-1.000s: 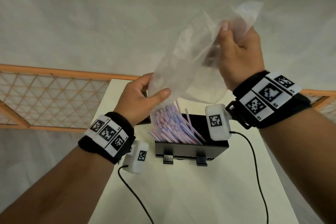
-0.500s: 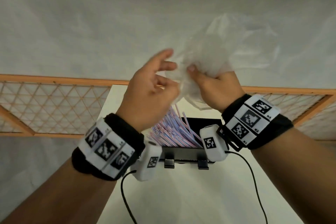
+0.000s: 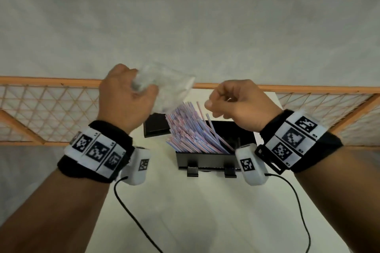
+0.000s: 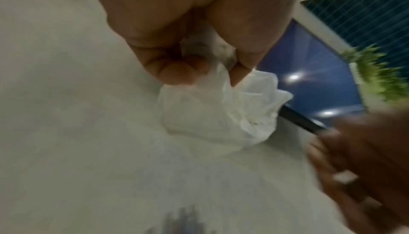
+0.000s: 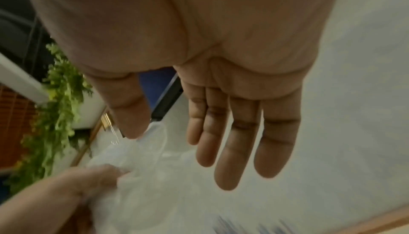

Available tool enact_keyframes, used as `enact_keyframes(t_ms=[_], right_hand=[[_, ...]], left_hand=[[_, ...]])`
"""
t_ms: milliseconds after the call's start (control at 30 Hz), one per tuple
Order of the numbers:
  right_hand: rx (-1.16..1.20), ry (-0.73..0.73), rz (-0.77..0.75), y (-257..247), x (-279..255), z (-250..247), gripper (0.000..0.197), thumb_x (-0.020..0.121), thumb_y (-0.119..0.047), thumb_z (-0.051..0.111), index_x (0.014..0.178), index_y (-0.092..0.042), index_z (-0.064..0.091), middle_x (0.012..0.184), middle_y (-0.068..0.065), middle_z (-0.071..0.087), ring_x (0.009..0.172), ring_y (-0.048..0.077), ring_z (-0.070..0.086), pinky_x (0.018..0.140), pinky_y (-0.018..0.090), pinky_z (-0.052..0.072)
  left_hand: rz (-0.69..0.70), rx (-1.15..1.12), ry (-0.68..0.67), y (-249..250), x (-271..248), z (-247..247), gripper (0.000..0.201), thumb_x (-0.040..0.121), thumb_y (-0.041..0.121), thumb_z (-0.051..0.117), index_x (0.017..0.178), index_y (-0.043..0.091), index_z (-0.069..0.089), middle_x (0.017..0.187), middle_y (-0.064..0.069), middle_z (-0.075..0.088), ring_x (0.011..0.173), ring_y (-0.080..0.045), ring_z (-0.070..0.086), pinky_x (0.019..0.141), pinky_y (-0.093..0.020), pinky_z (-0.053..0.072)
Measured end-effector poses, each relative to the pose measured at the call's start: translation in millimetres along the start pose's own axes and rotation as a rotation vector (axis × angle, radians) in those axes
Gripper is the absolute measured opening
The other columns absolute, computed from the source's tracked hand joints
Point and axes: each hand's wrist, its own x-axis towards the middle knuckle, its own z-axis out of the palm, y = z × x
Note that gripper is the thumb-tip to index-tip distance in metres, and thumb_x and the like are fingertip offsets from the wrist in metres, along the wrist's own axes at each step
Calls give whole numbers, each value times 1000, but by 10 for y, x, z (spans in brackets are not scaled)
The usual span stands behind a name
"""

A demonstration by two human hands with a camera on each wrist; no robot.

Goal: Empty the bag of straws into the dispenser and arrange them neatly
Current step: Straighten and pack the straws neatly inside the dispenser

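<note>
My left hand [image 3: 131, 96] grips the crumpled clear plastic bag [image 3: 170, 86] above and left of the black dispenser [image 3: 207, 160]; in the left wrist view the fingers pinch the bunched bag [image 4: 221, 111]. A heap of pink and blue straws [image 3: 189, 129] leans slanted out of the dispenser's open top toward the back left. My right hand [image 3: 228, 104] hovers above the dispenser's right half and holds nothing. In the right wrist view that hand [image 5: 221, 132] shows straight, relaxed fingers, with the bag [image 5: 137, 176] below it.
The dispenser stands on a narrow white table [image 3: 195, 211]. A black lid [image 3: 156, 125] lies behind the dispenser at the left. An orange-framed mesh barrier [image 3: 41, 113] runs behind the table on both sides. Black wrist cables [image 3: 131, 211] trail over the table.
The right hand has let go of the bag and moved right and down. The left hand has taken the bag, bunched it up and drawn it left. Both hands are lower.
</note>
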Motion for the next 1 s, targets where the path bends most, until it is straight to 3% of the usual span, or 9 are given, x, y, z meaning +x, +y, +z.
enact_keyframes(t_ms=[100, 200, 300, 467, 633, 733, 833, 900, 1000], right_hand=[[-279, -35, 95, 361, -100, 79, 24, 75, -38, 81, 71, -21, 65, 64, -10, 65, 59, 6, 58, 62, 25, 47], [-476, -107, 152, 689, -206, 278, 15, 77, -28, 77, 74, -19, 64, 72, -6, 66, 68, 12, 61, 61, 24, 44], [-579, -185, 141, 948, -255, 469, 15, 76, -24, 71, 81, -14, 61, 80, 0, 64, 74, 20, 60, 66, 31, 51], [-662, -242, 198, 1118, -258, 637, 17, 75, -18, 68, 89, -17, 59, 89, 1, 59, 80, 24, 59, 68, 33, 54], [-641, -246, 228, 1223, -206, 701, 23, 77, -2, 60, 75, -22, 48, 83, 0, 53, 75, 22, 55, 57, 22, 39], [-552, -220, 236, 1275, -198, 718, 29, 76, 4, 57, 69, -20, 42, 79, 2, 52, 69, 22, 52, 52, 20, 38], [-561, -235, 234, 1297, -185, 754, 33, 74, 4, 56, 66, -21, 36, 86, 9, 57, 77, 29, 57, 59, 24, 39], [-580, -227, 206, 1312, -236, 793, 38, 73, 5, 56, 65, -23, 32, 86, 7, 54, 80, 28, 54, 65, 27, 37], [-561, -212, 140, 1323, -410, 858, 43, 70, 8, 54, 63, -25, 27, 81, 0, 46, 76, 22, 44, 61, 27, 30]], left_hand=[[-210, 45, 103, -245, -22, -15, 22, 83, 16, 69, 71, 16, 51, 105, -14, 63, 89, -22, 57, 76, -23, 38], [-295, 134, 51, -458, -148, 65, 17, 84, 10, 65, 98, 4, 58, 109, -20, 64, 100, -34, 60, 82, -31, 43], [-317, 174, -72, -657, -325, 258, 27, 81, 3, 60, 103, 9, 46, 98, -15, 57, 89, -33, 55, 75, -39, 45], [-327, 459, -456, -924, -621, 634, 36, 82, -1, 61, 116, 1, 50, 120, -23, 47, 103, -45, 56, 84, -47, 48], [-400, 649, -946, -1113, -839, 801, 62, 85, 35, 69, 137, 13, 42, 138, -11, 41, 125, -31, 52, 97, -37, 47], [-334, 680, -952, -1134, -862, 796, 75, 86, 51, 64, 147, 19, 35, 142, -5, 44, 131, -26, 49, 99, -37, 47], [-246, 555, -820, -1017, -860, 754, 67, 82, 51, 70, 139, 23, 47, 134, -1, 51, 123, -23, 55, 94, -34, 49], [-243, 312, -744, -902, -865, 718, 49, 75, 45, 80, 115, 21, 61, 107, 3, 61, 98, -14, 61, 77, -22, 47], [-299, 95, -738, -740, -972, 633, 33, 68, 39, 87, 86, 23, 64, 73, 8, 65, 65, -2, 60, 55, -11, 40]])
